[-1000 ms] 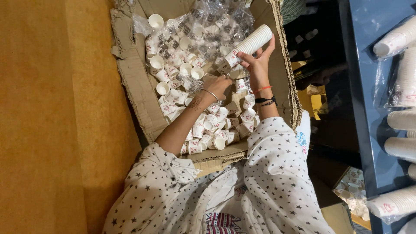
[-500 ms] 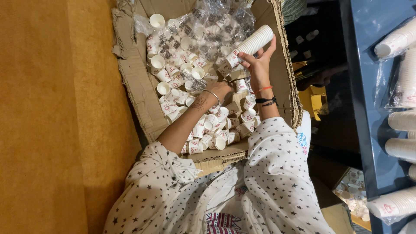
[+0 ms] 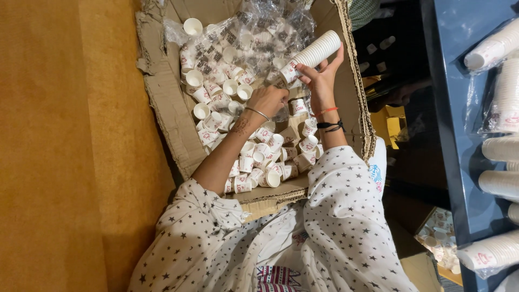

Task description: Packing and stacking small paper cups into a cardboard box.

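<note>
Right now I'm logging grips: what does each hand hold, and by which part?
The right hand holds a stack of paper cups near its lower end. The left hand is down among loose cups in the box; its grip cannot be told.

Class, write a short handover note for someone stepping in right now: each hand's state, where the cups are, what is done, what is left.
Right hand: grip closed on a stack of nested paper cups, held over the cardboard box.
Left hand: down among the loose cups, fingers curled; whether it holds one is hidden.
Done: one long stack built.
Left: many loose cups in the box, some under clear plastic wrap.
</note>
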